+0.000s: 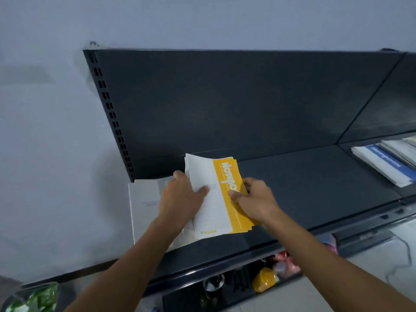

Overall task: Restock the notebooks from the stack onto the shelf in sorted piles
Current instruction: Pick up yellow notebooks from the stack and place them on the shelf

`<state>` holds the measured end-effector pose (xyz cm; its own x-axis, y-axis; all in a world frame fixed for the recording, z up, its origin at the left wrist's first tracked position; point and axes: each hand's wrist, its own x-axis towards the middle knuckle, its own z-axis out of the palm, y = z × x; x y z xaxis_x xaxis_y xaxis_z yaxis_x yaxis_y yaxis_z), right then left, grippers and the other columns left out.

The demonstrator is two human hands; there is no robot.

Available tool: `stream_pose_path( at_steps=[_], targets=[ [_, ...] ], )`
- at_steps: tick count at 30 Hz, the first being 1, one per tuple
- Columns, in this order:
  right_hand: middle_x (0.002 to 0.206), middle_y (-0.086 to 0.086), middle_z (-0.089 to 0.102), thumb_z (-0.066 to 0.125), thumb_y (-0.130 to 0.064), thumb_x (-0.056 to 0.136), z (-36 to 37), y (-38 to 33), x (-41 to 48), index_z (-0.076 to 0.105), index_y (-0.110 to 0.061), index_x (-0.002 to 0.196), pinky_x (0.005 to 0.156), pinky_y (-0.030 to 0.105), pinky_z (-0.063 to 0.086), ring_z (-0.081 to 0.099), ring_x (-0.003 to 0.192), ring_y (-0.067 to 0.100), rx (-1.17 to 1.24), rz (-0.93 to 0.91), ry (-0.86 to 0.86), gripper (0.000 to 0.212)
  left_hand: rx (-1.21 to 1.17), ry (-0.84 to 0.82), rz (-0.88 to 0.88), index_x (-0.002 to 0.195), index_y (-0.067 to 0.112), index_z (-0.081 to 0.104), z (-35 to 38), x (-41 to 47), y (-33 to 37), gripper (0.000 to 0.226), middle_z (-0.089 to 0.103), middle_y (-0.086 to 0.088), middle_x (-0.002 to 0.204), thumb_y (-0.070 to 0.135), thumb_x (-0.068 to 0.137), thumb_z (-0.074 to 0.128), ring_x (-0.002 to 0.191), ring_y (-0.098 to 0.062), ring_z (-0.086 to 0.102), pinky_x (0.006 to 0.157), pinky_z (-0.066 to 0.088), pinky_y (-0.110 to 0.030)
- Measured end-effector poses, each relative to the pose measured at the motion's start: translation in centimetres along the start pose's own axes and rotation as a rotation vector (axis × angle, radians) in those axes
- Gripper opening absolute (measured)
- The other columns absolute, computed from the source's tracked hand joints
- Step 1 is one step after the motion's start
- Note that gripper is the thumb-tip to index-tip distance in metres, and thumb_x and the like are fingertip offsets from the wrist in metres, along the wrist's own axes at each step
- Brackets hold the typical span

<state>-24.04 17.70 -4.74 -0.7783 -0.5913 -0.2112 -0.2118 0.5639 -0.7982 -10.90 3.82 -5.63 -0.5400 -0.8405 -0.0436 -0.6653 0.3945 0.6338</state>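
Both hands hold a small bundle of yellow-and-white notebooks point(221, 194) above the shelf point(315, 183) near its left end: left hand point(182, 199) grips the white side, right hand point(254, 199) pinches the yellow edge. A white pile point(144, 208) lies under the left hand.

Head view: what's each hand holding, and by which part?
Both hold the small bundle of yellow-and-white notebooks. The left hand grips its white left edge, the right hand pinches its yellow right edge, and both thumbs lie on the top cover.
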Motion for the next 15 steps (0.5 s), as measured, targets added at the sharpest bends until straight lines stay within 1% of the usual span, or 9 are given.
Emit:
stream_pose_path(
  at_steps=[2,4,7,9,11,13,15],
  targets=[
    [0.1,-0.012,0.065,0.071,-0.033,0.092,-1.9,0.9,-0.1,0.064,-0.025,0.114,0.078,0.029,0.05,0.063,0.091,0.012,-0.06,0.003,0.046,0.025,0.013,-0.035,0.033,0.103,0.016,0.035,1.2,0.3,1.9,0.056,0.061,-0.006,0.105,0.055,0.085,0.071,0.098,-0.03,0.062,0.068,0.043,-0.036],
    [0.108,-0.007,0.067,0.069,-0.035,0.092,-4.0,2.0,-0.3,0.063,-0.022,0.119,0.079,0.031,0.049,0.062,0.095,0.015,-0.11,0.013,0.087,0.03,0.027,-0.068,0.073,0.104,0.015,0.035,2.7,0.3,4.0,0.056,0.06,-0.006,0.105,0.055,0.086,0.07,0.097,-0.028,0.061,0.069,0.041,-0.035],
    [0.116,0.0,0.066,0.069,-0.039,0.091,-7.5,4.1,-0.3,0.061,-0.018,0.124,0.083,0.035,0.053,0.064,0.101,0.021,-0.158,0.048,0.137,0.04,0.037,-0.068,0.128,0.103,0.016,0.036,5.3,-0.3,7.3,0.046,0.05,0.001,0.094,0.052,0.092,0.062,0.079,-0.017,0.049,0.067,0.038,-0.034],
    [0.111,0.0,0.065,0.069,-0.039,0.09,-10.0,5.8,-0.1,0.061,-0.018,0.116,0.078,0.033,0.051,0.062,0.096,0.02,-0.166,0.066,0.163,0.034,0.058,-0.059,0.175,0.1,0.016,0.036,7.2,-0.8,9.8,0.037,0.048,0.003,0.089,0.047,0.095,0.056,0.074,-0.016,0.045,0.066,0.037,-0.034],
    [0.104,-0.001,0.064,0.069,-0.039,0.089,-12.7,7.7,0.0,0.059,-0.02,0.106,0.075,0.032,0.049,0.06,0.09,0.019,-0.182,0.079,0.186,0.027,0.079,-0.062,0.213,0.1,0.015,0.038,9.2,-1.4,12.6,0.034,0.049,0.001,0.089,0.045,0.095,0.054,0.079,-0.021,0.048,0.069,0.038,-0.035],
    [0.101,-0.001,0.064,0.068,-0.04,0.089,-15.5,9.7,0.1,0.06,-0.017,0.105,0.076,0.033,0.051,0.061,0.091,0.021,-0.21,0.096,0.21,0.029,0.107,-0.07,0.237,0.1,0.015,0.038,11.3,-2.3,15.5,0.034,0.046,0.001,0.087,0.045,0.094,0.053,0.081,-0.025,0.048,0.07,0.038,-0.036],
    [0.101,0.001,0.066,0.066,-0.041,0.088,-18.3,11.7,0.3,0.061,-0.016,0.108,0.075,0.035,0.052,0.062,0.091,0.024,-0.244,0.109,0.233,0.032,0.135,-0.081,0.256,0.1,0.015,0.039,13.5,-3.2,18.5,0.035,0.043,0.005,0.081,0.047,0.094,0.053,0.079,-0.024,0.049,0.067,0.04,-0.036]
  ],
)
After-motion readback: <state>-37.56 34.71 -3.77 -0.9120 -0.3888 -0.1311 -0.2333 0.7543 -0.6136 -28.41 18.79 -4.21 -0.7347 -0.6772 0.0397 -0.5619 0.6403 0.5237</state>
